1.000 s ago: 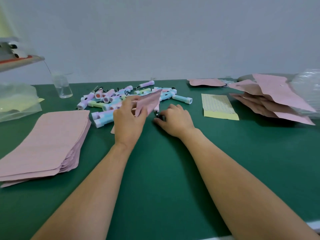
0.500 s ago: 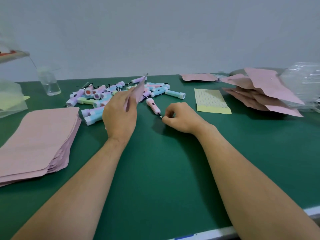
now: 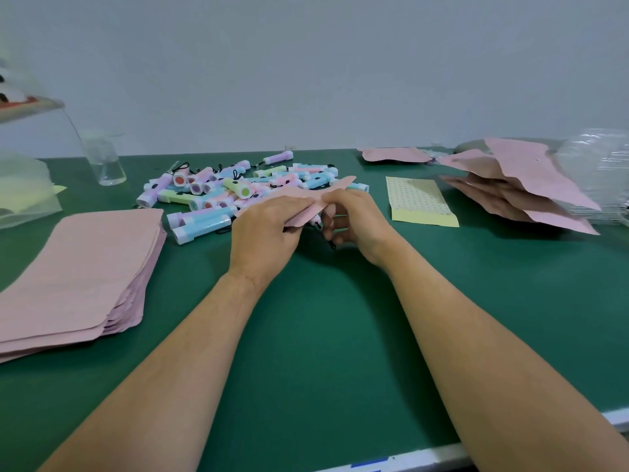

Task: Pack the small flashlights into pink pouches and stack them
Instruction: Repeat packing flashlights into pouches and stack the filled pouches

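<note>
My left hand (image 3: 265,229) grips a pink pouch (image 3: 328,194) above the green table (image 3: 323,335), its mouth turned toward my right hand. My right hand (image 3: 355,221) curls round a small pink flashlight (image 3: 316,219), whose end shows just under the pouch's edge, and its thumb touches the pouch. The flashlight's black cord (image 3: 332,245) hangs below the fingers. Behind the hands lies a pile of pastel flashlights (image 3: 235,189). Flat empty pink pouches (image 3: 78,267) are stacked at the left. Filled pink pouches (image 3: 517,185) are heaped at the right.
A yellow dotted sheet (image 3: 420,202) lies right of the hands. A clear glass (image 3: 105,161) stands at the back left beside a plastic bag (image 3: 23,192). Clear plastic packaging (image 3: 602,165) sits at the far right. One more pink pouch (image 3: 394,154) lies at the back.
My right hand lifted the pink flashlight off the table by its cord and brought it to the pouch. My left hand tipped the pouch toward it.
</note>
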Demonstrator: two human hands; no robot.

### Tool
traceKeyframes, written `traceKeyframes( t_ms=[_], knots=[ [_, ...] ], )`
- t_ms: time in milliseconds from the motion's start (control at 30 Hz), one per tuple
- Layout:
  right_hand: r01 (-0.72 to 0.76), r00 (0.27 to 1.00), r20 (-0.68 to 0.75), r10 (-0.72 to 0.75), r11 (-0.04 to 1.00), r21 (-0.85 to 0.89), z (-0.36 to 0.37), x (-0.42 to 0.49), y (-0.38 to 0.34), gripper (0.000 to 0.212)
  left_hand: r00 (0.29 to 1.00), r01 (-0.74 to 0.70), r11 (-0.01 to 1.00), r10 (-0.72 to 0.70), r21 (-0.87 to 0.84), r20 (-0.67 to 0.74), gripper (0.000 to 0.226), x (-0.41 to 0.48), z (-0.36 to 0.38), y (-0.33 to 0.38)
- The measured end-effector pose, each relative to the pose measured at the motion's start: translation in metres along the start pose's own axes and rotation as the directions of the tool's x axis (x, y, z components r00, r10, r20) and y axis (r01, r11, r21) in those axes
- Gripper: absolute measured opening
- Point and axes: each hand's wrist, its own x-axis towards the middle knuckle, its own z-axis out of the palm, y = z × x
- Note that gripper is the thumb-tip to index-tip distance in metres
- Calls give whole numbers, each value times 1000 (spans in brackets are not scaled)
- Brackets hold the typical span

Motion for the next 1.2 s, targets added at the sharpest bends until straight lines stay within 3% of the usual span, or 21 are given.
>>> traceKeyframes(
  t_ms=[233, 400, 500, 600, 700, 800, 967, 1067, 1200],
  knots=[
    [85, 996, -15, -86, 992, -99, -10, 7, 9, 29, 940, 170, 974, -114, -150, 323, 30, 0, -1, 4],
    [136, 990, -12, -141, 970, -201, -3, 9, 15, 39, 921, 310, 910, -216, -275, 325, 26, 2, 2, -1],
    [170, 985, -6, -175, 964, -204, 4, 8, 15, 46, 895, 348, 847, -172, -403, 411, 25, 2, 1, -8],
    [215, 974, -21, -227, 946, -243, 9, 7, 13, 46, 835, 468, 750, -203, -467, 511, 35, 6, -6, -11],
    [236, 968, -17, -250, 934, -266, 12, 6, 10, 40, 785, 561, 697, -276, -447, 554, 30, 9, -7, -12],
    [239, 969, 6, -248, 926, -293, 10, 5, 8, 38, 780, 590, 663, -322, -460, 537, 29, 9, -8, -8],
    [254, 967, 91, -238, 866, -430, 12, 3, 6, 36, 895, 397, 789, -220, -469, 388, 24, 4, -8, -1],
    [255, 967, 96, -238, 858, -446, 9, 2, 3, 35, 946, 314, 889, -262, -333, 192, 28, 1, -5, 0],
    [222, 967, -8, -254, 862, -456, 12, 3, 4, 35, 972, 224, 964, -211, -142, 100, 33, 1, 1, 12]
  ],
)
